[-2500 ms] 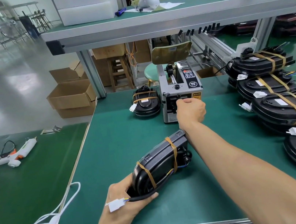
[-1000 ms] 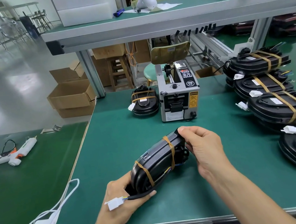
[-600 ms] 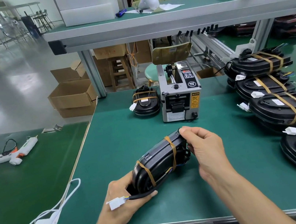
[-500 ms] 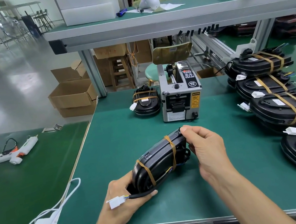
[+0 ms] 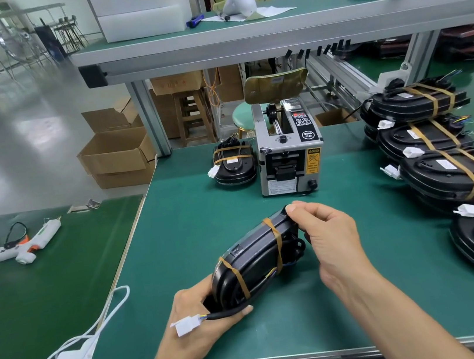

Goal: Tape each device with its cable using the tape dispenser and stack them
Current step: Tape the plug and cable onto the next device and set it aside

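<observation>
Left hand (image 5: pixel 206 313): grips the near end of a black device (image 5: pixel 254 259), thumb pinning its cable (image 5: pixel 225 314) with the white plug (image 5: pixel 186 325) against the palm. Right hand (image 5: pixel 326 230): fingers curled, pinching the device's far end; whether a tape strip lies under the fingertips cannot be told. Device: held tilted on edge just above the green surface (image 5: pixel 283 332), near its front edge. Tape on it: two tan bands, one near each end, cable bound under both. Judged nearly finished; at most a final press or one more strip left before stacking.

Tape dispenser (image 5: pixel 288 153): upright at the back of the surface, nobody touching it.

Done items: one taped device (image 5: pixel 235 164) flat just left of the dispenser; a row of taped devices (image 5: pixel 450 175) overlapping along the right side, each with crossed bands.

Untaped devices: none visible, so the count remaining cannot be judged.
</observation>
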Tool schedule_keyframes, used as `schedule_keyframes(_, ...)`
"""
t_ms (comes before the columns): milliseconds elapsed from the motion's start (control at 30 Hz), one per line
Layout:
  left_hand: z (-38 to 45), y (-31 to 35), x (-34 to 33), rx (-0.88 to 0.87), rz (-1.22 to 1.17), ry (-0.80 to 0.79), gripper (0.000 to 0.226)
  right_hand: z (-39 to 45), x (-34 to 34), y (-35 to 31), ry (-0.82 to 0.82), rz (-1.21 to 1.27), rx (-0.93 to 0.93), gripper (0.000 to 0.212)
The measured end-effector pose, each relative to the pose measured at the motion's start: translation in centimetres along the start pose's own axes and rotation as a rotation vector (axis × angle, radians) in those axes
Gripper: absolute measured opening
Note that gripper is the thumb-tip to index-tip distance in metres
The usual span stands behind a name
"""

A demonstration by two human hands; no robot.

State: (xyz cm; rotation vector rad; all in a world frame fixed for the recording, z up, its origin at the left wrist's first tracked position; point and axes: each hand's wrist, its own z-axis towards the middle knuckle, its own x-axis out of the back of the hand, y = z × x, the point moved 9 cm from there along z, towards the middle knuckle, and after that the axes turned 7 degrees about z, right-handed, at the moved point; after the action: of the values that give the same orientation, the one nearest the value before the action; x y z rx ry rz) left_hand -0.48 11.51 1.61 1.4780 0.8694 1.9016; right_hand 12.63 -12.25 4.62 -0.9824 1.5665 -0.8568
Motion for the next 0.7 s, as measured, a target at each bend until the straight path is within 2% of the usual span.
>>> schedule_keyframes(333,0.0,0.1,0.0,-0.004,-0.010,-0.003,0.034,0.0,-0.2,-0.2,0.007,-0.055,0.035,0.012)
schedule_keyframes(700,0.0,0.2,0.0,-0.017,0.010,0.006,0.032,-1.2,-0.5,-1.9,0.045,-0.267,0.245,0.014)
